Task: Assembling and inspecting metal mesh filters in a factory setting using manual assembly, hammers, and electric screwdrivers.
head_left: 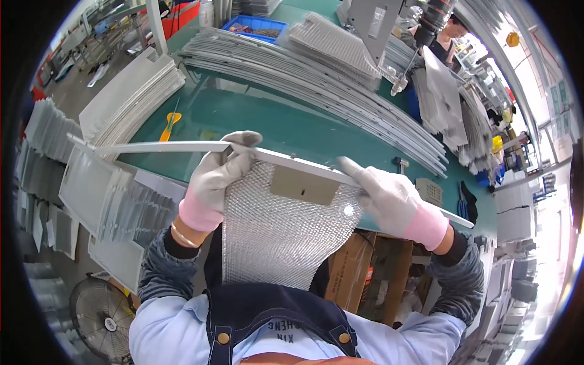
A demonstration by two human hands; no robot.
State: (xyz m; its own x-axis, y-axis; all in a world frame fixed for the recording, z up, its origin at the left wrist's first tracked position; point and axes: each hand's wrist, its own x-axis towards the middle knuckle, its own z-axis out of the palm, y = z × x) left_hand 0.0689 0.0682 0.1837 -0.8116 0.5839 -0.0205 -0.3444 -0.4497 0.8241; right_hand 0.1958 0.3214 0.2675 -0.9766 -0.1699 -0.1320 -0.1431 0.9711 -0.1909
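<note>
A silver metal mesh sheet (274,237) hangs in front of me, curving at its lower end. A flat grey-beige rectangular plate (304,184) lies at its upper edge. Along that edge runs a long, thin silver metal strip (164,147), reaching far out to both sides. My left hand (210,179), in a white glove with a pink cuff, is closed around the strip and the mesh's upper left corner. My right hand (392,198), gloved alike, pinches the mesh's upper right corner against the strip, its index finger laid along the strip.
Behind the strip, a green table (255,115) bears a stack of long metal strips (316,85), a pile of mesh sheets (331,45), a blue bin (255,27) and a yellow-handled tool (171,126). A machine (426,27) overhangs it. A fan (103,310) stands lower left. Another person (447,42) works far right.
</note>
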